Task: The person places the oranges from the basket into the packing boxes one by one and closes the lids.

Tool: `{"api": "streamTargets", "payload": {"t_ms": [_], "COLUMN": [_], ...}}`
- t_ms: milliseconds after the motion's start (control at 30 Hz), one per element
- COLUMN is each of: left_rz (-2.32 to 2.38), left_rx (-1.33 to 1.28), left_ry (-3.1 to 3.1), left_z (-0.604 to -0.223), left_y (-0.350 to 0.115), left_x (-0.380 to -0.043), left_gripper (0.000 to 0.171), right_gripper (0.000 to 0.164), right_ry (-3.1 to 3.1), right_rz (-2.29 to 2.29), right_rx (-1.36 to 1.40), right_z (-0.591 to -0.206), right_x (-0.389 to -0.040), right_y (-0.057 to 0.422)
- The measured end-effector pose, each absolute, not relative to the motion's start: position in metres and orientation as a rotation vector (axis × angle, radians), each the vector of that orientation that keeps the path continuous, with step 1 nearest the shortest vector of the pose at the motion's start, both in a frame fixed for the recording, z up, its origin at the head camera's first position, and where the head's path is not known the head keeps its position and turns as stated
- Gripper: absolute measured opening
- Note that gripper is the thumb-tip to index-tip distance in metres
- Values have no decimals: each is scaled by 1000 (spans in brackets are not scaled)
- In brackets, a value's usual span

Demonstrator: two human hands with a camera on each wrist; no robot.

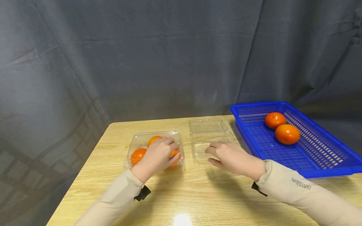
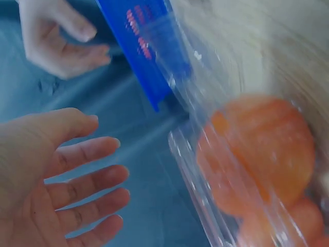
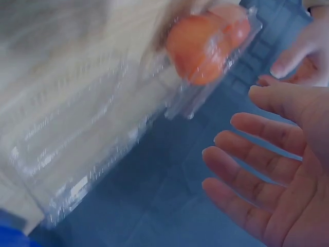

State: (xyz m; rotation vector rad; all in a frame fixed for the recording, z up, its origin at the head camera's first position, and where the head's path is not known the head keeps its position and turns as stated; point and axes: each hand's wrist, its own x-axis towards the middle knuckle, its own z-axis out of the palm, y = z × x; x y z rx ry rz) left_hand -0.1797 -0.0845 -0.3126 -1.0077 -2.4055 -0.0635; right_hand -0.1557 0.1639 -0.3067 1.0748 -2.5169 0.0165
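A clear plastic clamshell box [image 1: 137, 135] on the left holds several round orange-red fruits [image 1: 138, 156]; whether its lid is latched I cannot tell. Over this box hovers my left hand [image 1: 159, 153], fingers loosely bent and apart from the fruit in the left wrist view. To its right, a second clear clamshell [image 1: 201, 136] lies unfolded with nothing in it, one half behind the other. Above the near half is my right hand [image 1: 227, 154], its relaxed fingers spread and holding nothing in the right wrist view.
A blue plastic basket [image 1: 246, 141] stands on the right of the wooden table [image 1: 181, 191], with two orange-red fruits [image 1: 287, 134] inside. A grey curtain [image 1: 169, 62] hangs behind the table.
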Motion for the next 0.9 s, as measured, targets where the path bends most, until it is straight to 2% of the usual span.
{"api": "streamTargets", "payload": {"t_ms": [633,900], "left_rz": [200,211], "left_rx": [-1061,-1045], "left_ry": [-2466,-2499], "left_z": [-334,-344], "left_y": [-35,-27], "left_x": [-184,-188], "left_gripper": [28,25], "right_gripper": [14,21], "right_ry": [-2603,-2657], "right_rz": [0,-5], "right_rx": [792,705], "right_z": [-261,-255], "right_x": [-166,-179], "right_y": [227,262]}}
